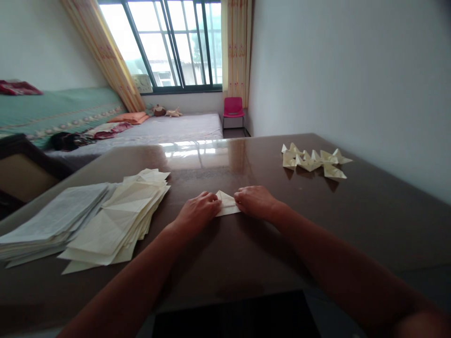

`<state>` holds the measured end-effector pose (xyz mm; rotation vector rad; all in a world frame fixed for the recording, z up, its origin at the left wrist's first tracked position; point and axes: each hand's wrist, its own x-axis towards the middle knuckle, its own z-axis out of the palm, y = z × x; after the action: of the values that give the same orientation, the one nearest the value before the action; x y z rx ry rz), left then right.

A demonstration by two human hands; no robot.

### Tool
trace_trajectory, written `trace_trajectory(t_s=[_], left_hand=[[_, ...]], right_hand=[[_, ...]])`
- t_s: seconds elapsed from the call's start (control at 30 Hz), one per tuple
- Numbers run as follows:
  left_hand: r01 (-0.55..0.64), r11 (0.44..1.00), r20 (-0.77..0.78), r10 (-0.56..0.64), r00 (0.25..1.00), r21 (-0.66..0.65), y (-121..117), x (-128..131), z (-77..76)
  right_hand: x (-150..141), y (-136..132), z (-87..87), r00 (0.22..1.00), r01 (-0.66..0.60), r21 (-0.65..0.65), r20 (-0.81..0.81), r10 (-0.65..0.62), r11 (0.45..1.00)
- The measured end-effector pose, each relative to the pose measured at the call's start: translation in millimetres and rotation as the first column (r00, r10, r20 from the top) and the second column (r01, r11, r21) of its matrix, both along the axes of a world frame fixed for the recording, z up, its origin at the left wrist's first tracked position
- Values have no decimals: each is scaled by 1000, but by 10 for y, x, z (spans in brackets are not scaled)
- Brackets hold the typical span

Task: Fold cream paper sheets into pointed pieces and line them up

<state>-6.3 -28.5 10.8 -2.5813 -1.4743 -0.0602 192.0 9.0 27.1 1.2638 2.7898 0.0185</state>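
A small piece of folded cream paper (227, 205) lies on the brown table, its peak pointing away from me and its flat edge toward me. My left hand (200, 206) grips its left side, fingers curled and pressed together. On the right side, my right hand (255, 201) pinches the same paper, with its fingertips partly hidden. To the left lies a stack of creased cream sheets (121, 216). Several folded paper shapes (312, 160) with pointed corners stand in a group at the far right.
Beside the cream sheets, at the table's left, is a stack of pale printed sheets (56, 213). The glossy brown table (225, 263) ends near my body. Beyond it are a bed (190, 126), a pink chair (233, 108) and a window. A white wall borders the right.
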Motion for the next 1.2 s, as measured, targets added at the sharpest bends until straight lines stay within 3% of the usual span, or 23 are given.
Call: trace_trajectory(t_s=[0.17, 0.43, 0.7, 0.83, 0.97, 1.03, 1.1, 1.2], left_hand=[[56, 998, -23, -56, 998, -30, 61, 72, -70], [-56, 998, 314, 62, 947, -28, 236, -68, -272], [-8, 995, 213, 30, 977, -104, 206, -19, -217], [27, 997, 238, -9, 971, -74, 157, -2, -161], [-49, 998, 317, 35, 948, 36, 131, -25, -125], [-106, 991, 401, 62, 914, 88, 142, -49, -109], [-169, 981, 546, 88, 833, 99, 171, -68, -96], [-192, 981, 810, 139, 570, -33, 230, -61, -92]], right_hand=[[30, 126, -116, 987, 79, 4, -139, -78, 997], [0, 375, -365, 926, 82, -146, -356, -129, 986], [8, 439, -428, 857, -39, -318, -498, -132, 947], [-30, 379, -425, 777, -159, -304, -625, -71, 939], [-109, 295, -386, 628, -215, -264, -775, -73, 940], [-137, 269, -358, 550, -219, -235, -832, -80, 947], [-149, 258, -337, 498, -203, -189, -865, -65, 961], [-154, 256, -327, 499, -158, -137, -866, -40, 978]])
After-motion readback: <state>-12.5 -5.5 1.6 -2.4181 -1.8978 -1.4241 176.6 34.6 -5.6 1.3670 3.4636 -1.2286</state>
